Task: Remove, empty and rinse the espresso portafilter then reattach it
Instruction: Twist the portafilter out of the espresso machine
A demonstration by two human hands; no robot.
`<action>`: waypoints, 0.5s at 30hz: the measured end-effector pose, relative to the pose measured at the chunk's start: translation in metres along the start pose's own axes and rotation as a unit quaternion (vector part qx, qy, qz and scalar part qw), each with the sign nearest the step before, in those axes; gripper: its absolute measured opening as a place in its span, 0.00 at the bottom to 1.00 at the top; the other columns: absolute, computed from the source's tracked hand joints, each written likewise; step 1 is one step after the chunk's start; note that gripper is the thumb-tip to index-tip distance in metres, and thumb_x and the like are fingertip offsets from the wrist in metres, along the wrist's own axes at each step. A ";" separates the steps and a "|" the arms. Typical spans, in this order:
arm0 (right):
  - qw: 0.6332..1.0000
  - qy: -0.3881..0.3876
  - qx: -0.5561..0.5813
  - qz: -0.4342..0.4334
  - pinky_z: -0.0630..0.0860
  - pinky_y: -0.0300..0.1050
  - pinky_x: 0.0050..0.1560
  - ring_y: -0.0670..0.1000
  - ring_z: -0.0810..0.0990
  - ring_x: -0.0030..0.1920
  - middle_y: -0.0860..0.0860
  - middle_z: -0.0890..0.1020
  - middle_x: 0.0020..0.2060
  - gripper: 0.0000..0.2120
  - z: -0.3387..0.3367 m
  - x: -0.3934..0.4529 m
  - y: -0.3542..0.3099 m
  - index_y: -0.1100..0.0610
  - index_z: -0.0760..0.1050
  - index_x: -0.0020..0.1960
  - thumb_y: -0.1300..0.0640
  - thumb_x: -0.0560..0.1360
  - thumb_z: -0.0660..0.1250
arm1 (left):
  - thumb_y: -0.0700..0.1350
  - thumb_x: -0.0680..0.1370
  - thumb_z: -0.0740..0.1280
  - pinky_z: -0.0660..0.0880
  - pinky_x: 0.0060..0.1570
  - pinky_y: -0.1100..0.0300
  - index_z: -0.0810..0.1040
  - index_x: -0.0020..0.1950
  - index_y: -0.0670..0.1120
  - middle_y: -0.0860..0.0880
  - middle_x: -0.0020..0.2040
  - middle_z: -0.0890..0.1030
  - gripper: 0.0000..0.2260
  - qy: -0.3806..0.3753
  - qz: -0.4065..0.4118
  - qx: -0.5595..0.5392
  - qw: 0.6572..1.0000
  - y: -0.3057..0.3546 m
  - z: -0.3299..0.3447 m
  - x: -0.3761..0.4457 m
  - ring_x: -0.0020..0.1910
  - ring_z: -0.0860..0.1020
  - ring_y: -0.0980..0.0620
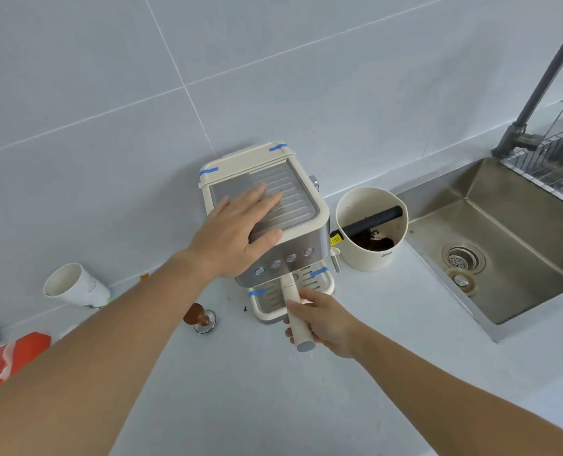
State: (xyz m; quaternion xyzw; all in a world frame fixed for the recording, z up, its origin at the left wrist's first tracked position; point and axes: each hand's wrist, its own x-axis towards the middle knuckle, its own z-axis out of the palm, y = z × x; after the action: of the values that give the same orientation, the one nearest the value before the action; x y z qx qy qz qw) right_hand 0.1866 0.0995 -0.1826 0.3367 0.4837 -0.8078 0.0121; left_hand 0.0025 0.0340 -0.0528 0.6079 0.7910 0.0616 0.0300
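Observation:
A cream and steel espresso machine [301, 205] stands against the tiled wall. My left hand [240, 232] lies flat on its ribbed top, fingers spread, holding nothing. The portafilter's cream handle [290, 289] sticks out from under the machine's front, over the drip tray [267, 299]. My right hand [322, 319] is wrapped around that handle near its grey end cap. The portafilter's basket is hidden under the machine. A cream knock box [370, 255] with a black bar and dark coffee grounds inside stands just right of the machine.
A steel sink [503, 258] with a drain and a grey tap [536, 93] lies to the right, a wire rack over its far corner. On the counter left of the machine are a wooden-handled tamper [199, 319], a paper cup [76, 287] on its side and a red packet [17, 357].

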 end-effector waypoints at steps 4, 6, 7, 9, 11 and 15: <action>1.000 0.015 0.000 -0.016 0.80 0.49 0.37 0.55 0.79 0.32 0.58 0.77 0.39 0.13 0.015 0.007 0.002 0.55 0.72 0.61 0.59 0.77 0.67 | 0.66 0.76 0.43 0.46 0.76 0.48 0.50 0.79 0.60 0.52 0.81 0.50 0.31 -0.038 0.022 0.026 0.999 -0.004 -0.001 0.005 0.80 0.49 0.51; 0.999 0.023 -0.027 0.000 0.79 0.48 0.33 0.53 0.77 0.30 0.56 0.75 0.38 0.15 0.018 0.010 0.000 0.53 0.71 0.60 0.61 0.76 0.68 | 0.67 0.76 0.43 0.45 0.76 0.48 0.51 0.79 0.60 0.53 0.81 0.50 0.31 -0.044 0.030 0.023 0.998 -0.005 -0.001 0.006 0.80 0.48 0.51; 0.999 0.019 -0.035 0.013 0.79 0.47 0.31 0.53 0.76 0.30 0.56 0.75 0.37 0.15 0.018 0.012 -0.002 0.53 0.71 0.59 0.62 0.75 0.69 | 0.67 0.76 0.44 0.45 0.76 0.48 0.52 0.78 0.60 0.53 0.81 0.51 0.31 -0.042 0.031 0.017 0.998 -0.006 0.000 0.006 0.80 0.48 0.51; 0.999 -0.002 -0.014 0.043 0.76 0.45 0.30 0.53 0.74 0.29 0.56 0.74 0.36 0.14 0.018 0.014 -0.004 0.55 0.71 0.55 0.65 0.73 0.69 | 0.68 0.76 0.47 0.45 0.76 0.49 0.55 0.78 0.61 0.55 0.81 0.53 0.31 -0.028 0.022 -0.007 0.999 -0.007 0.002 0.006 0.79 0.49 0.53; 0.997 -0.027 0.026 0.072 0.76 0.44 0.29 0.53 0.74 0.27 0.56 0.74 0.34 0.11 0.016 0.015 -0.003 0.59 0.70 0.50 0.67 0.72 0.70 | 0.69 0.75 0.50 0.46 0.76 0.49 0.57 0.77 0.61 0.56 0.80 0.55 0.31 -0.011 0.008 -0.026 1.000 -0.007 0.004 0.005 0.79 0.50 0.54; 0.996 -0.018 0.052 0.063 0.72 0.41 0.26 0.51 0.71 0.24 0.54 0.73 0.28 0.09 0.018 0.017 0.001 0.58 0.69 0.42 0.67 0.73 0.69 | 0.71 0.73 0.54 0.47 0.77 0.49 0.58 0.76 0.62 0.57 0.80 0.56 0.33 -0.006 0.001 -0.030 1.000 -0.006 0.004 0.006 0.79 0.51 0.56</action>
State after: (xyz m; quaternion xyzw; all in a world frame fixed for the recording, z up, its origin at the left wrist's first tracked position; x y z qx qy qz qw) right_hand 0.1641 0.0905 -0.1875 0.3520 0.4182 -0.8356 0.0545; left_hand -0.0041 0.0386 -0.0574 0.6077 0.7882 0.0815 0.0524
